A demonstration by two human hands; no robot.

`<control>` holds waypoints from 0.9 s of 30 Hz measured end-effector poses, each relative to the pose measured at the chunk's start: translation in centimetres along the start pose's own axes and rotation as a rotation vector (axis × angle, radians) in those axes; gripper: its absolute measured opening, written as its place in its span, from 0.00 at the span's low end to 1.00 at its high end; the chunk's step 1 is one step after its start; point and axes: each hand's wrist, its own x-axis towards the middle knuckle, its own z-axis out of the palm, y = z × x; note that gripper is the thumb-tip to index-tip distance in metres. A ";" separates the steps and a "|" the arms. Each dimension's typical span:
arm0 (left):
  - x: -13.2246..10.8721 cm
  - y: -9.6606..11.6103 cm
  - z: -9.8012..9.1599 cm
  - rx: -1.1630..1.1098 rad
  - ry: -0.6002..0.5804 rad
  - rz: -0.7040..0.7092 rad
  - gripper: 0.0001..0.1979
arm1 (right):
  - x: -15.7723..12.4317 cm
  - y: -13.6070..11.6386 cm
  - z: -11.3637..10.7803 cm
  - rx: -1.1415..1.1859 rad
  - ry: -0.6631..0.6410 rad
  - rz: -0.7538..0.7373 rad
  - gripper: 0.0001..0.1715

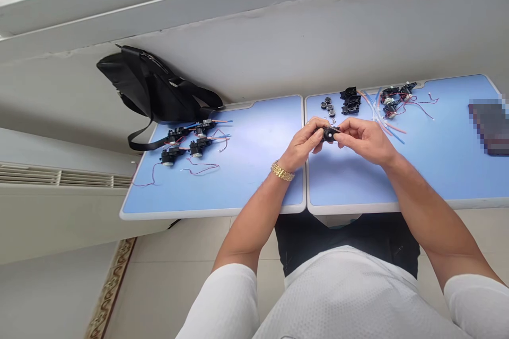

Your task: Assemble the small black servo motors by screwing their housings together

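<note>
Black plastic part (pixel 329 135) sits held between both hands, over the blue table (pixel 358 185) on the right. Left hand (pixel 303 142) grips one side, thumb and fingers nearly together; right hand (pixel 365 139) pinches the other side.

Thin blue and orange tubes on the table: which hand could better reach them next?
Likely the right hand: it is closer to the tubes than the left hand, though both hold a small black part.

Left hand (pixel 301 144) and right hand (pixel 366 139) hold a black part (pixel 329 134) — 4 wired assemblies (pixel 199 146) lie near a black bag (pixel 159 92).
</note>
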 end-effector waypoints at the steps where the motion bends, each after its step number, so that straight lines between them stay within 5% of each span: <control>1: 0.0 0.0 0.0 0.018 -0.006 0.015 0.21 | 0.0 0.0 0.0 -0.002 0.005 -0.008 0.20; 27: 0.2 0.0 0.4 0.511 0.042 0.249 0.22 | 0.0 -1.0 -0.1 -0.057 0.070 0.060 0.15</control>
